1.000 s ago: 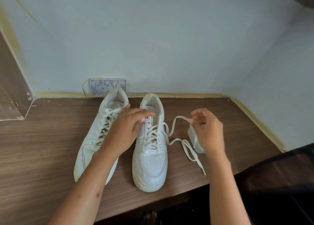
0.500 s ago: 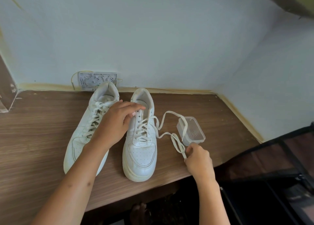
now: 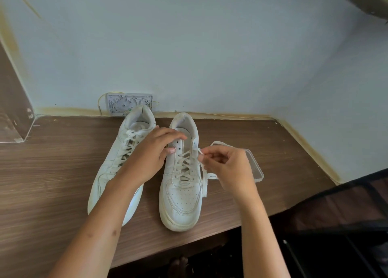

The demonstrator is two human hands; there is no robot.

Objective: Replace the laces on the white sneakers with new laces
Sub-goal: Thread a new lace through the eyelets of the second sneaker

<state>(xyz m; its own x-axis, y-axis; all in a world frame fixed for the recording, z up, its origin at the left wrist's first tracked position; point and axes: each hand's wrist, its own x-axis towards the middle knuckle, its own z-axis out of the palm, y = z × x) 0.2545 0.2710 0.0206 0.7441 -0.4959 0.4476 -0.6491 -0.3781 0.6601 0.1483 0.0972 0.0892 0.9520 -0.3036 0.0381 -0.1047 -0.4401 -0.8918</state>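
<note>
Two white sneakers stand side by side on the wooden table, toes toward me. The left sneaker (image 3: 109, 172) is fully laced. The right sneaker (image 3: 181, 193) is laced partway up, with empty upper eyelets. My left hand (image 3: 147, 158) rests across both shoes and grips the left edge of the right sneaker's upper. My right hand (image 3: 226, 168) pinches the tip of the white lace (image 3: 204, 179) beside the shoe's upper right eyelets. The loose lace hangs in a loop down the shoe's right side.
A clear plastic box (image 3: 255, 166) lies on the table behind my right hand. A grey wall plate (image 3: 126, 103) sits behind the sneakers. The table (image 3: 52, 172) ends in a front edge, with a dark rack (image 3: 336, 225) at the lower right.
My right hand rose from the table's front edge, carrying the lace end up to the right sneaker's upper eyelets. My left hand stayed on the shoe.
</note>
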